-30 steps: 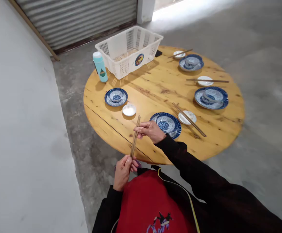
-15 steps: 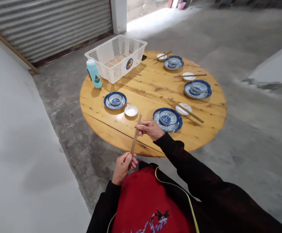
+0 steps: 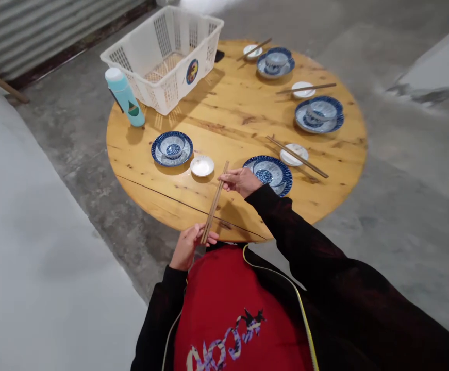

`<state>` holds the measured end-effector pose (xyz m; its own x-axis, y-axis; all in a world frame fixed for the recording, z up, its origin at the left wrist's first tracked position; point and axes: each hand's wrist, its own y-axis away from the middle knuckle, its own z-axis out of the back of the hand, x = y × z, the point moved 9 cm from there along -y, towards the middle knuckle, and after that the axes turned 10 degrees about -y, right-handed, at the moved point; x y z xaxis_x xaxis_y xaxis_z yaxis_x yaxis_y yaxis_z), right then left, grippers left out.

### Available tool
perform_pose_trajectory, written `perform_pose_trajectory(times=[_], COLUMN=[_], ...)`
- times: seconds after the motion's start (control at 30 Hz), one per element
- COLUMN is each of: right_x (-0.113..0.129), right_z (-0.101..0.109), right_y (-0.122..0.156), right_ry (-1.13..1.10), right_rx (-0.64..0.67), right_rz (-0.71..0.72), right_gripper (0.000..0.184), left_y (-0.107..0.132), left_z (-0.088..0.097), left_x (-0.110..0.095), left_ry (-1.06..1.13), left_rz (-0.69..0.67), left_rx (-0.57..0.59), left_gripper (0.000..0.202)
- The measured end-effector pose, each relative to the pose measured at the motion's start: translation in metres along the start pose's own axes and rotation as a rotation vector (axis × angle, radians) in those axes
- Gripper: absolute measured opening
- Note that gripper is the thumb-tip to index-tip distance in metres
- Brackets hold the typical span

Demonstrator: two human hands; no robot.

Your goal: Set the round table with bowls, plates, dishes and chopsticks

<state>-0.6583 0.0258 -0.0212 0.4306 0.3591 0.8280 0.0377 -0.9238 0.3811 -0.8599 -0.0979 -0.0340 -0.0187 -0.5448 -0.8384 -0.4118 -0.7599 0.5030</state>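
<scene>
A pair of wooden chopsticks [image 3: 214,205] slants over the near edge of the round table, spanning my two hands. Near its upper end, my right hand [image 3: 242,181] pinches the pair between thumb and fingers. The lower end lies between the thumb and fingers of my left hand [image 3: 190,244], in a loose hold with some fingers extended beneath. Just beyond the upper tips is a small white dish [image 3: 202,166]. A blue-patterned plate with a bowl on it [image 3: 171,148] sits left of that dish. Another blue-patterned plate [image 3: 286,181] with a bowl is partly hidden behind my right hand and sleeve.
On the wooden table [image 3: 232,118], a white plastic basket [image 3: 162,98] stands at the back left beside a light-blue bottle [image 3: 126,98]. More plate-and-bowl sets line the right side, with chopsticks [image 3: 297,157] across white dishes [image 3: 302,89]. A dark flat object [image 3: 219,55] lies by the basket.
The camera view has tipped downward and come closer to the table. My left fingers have loosened around the chopsticks' lower end, exposing more of it. My right hand keeps its pinch.
</scene>
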Motion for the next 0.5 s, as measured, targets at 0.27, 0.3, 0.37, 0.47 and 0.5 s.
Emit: perform_pose_trajectory(times=[0.27,0.3,0.37,0.47,0.5], right_x=[0.012,0.012,0.012,0.006,0.004], right_z=[0.021,0.023,0.023,0.021,0.019], right_y=[-0.042,-0.045,-0.05,-0.056,-0.058], right_ry=[-0.002,-0.004,-0.01,-0.007,0.001], right_rx=[-0.02,-0.018,-0.01,-0.015,-0.015], right_rz=[0.06,0.055,0.037,-0.007,-0.026], right_gripper=[0.032,0.032,0.035,0.041,0.042], left_y=[-0.037,-0.041,-0.046,-0.053,-0.055], left_z=[-0.004,-0.005,-0.006,-0.01,-0.01], left_x=[-0.019,-0.02,-0.019,-0.013,-0.011], left_ry=[-0.02,-0.038,-0.088,-0.157,-0.171], left_rz=[0.006,0.005,0.01,0.042,0.051], left_rx=[-0.028,-0.035,-0.035,0.007,0.022], left_gripper=[0.059,0.059,0.056,0.05,0.049])
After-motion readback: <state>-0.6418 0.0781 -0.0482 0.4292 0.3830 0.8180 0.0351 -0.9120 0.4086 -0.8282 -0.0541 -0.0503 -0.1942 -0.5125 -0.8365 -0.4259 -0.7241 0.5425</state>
